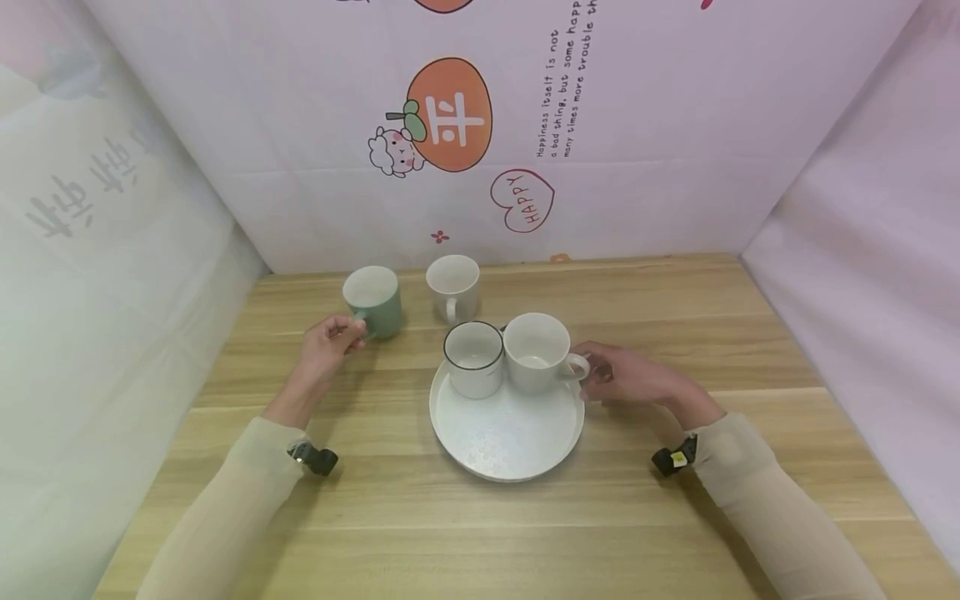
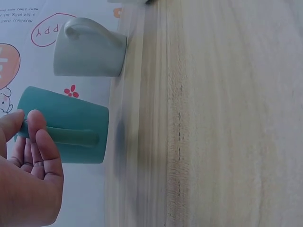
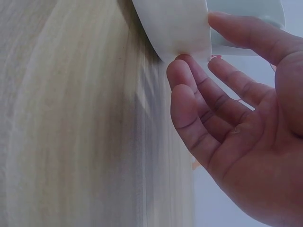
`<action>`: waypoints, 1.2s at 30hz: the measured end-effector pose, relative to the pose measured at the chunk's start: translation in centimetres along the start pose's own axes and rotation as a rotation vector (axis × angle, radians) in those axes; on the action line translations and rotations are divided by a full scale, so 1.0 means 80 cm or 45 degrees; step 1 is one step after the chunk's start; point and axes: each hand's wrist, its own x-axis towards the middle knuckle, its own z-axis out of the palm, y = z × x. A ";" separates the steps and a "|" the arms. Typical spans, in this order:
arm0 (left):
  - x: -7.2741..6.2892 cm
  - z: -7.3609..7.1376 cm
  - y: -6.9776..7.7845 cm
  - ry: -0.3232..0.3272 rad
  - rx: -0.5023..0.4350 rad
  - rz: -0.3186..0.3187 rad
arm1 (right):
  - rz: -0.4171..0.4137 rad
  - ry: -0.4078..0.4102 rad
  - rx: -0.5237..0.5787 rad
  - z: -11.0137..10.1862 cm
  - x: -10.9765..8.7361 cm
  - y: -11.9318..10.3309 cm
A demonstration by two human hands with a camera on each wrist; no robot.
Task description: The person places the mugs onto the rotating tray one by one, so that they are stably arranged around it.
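Observation:
My left hand pinches the handle of a green mug with a white inside, at the back left of the table. In the left wrist view, thumb and forefinger meet at the top of that handle, and the green mug stands upright close over the wood. My right hand grips the right rim of a round white tray, thumb over the edge and fingertips against its outer side. On the tray sit a white mug with a dark rim and a plain white mug, its handle towards my right hand.
Another white mug stands at the back of the wooden table, between the green mug and the tray, its handle facing me. A printed white cloth hangs behind the table, and pale cloth sides rise left and right.

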 end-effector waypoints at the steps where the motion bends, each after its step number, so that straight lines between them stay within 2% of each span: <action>1: -0.001 0.000 0.001 -0.004 0.003 0.003 | 0.000 0.002 -0.002 0.000 0.000 0.000; 16: -0.028 0.002 0.014 -0.019 -0.015 0.088 | 0.016 -0.012 -0.024 -0.001 -0.003 -0.009; 24: -0.046 0.000 0.018 -0.036 -0.004 0.100 | 0.012 -0.013 -0.021 0.001 -0.003 -0.010; 36: -0.068 0.006 0.032 -0.033 -0.051 0.103 | 0.031 -0.004 -0.037 0.001 -0.006 -0.013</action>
